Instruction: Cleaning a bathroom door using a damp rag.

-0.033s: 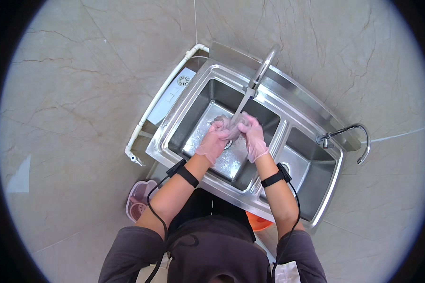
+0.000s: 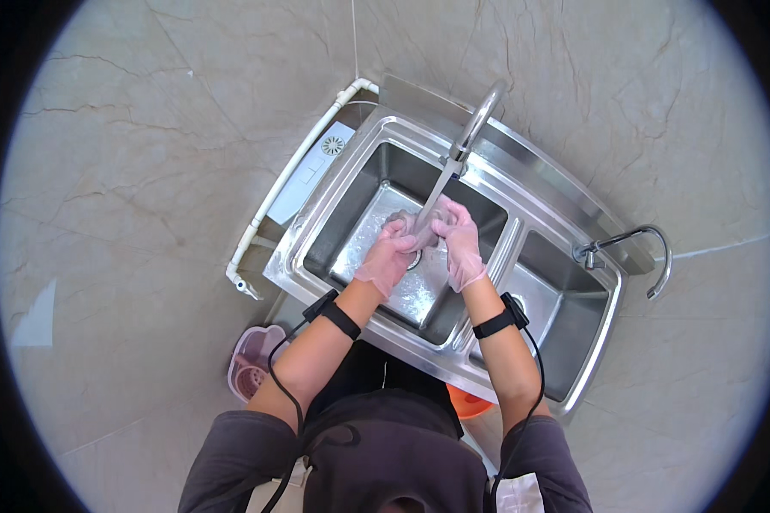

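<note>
Both of my hands wear thin pink see-through gloves and work inside the left basin (image 2: 323,244) of a steel sink. My left hand (image 2: 385,258) is closed on the near-left part of a wet, greyish, limp cloth (image 2: 425,229). On its other side my right hand (image 2: 461,239) grips the same cloth, thumb toward the middle. A stream of water (image 2: 437,190) runs from the curved tap (image 2: 479,126) onto the cloth between my hands. The fingertips are partly hidden by the cloth and water. Below the cloth the round drain (image 2: 414,260) shows in part.
To the right lies a second basin (image 2: 565,329) with its own curved tap (image 2: 633,232). A white pipe (image 2: 287,186) runs along the sink's left side. On the floor are a pink mop bucket (image 2: 252,363) and an orange basin (image 2: 469,402). Black cables (image 2: 277,376) hang from my wrist straps.
The fingers of my right hand have shifted slightly on the cloth. My left hand keeps its place and the water still runs.
</note>
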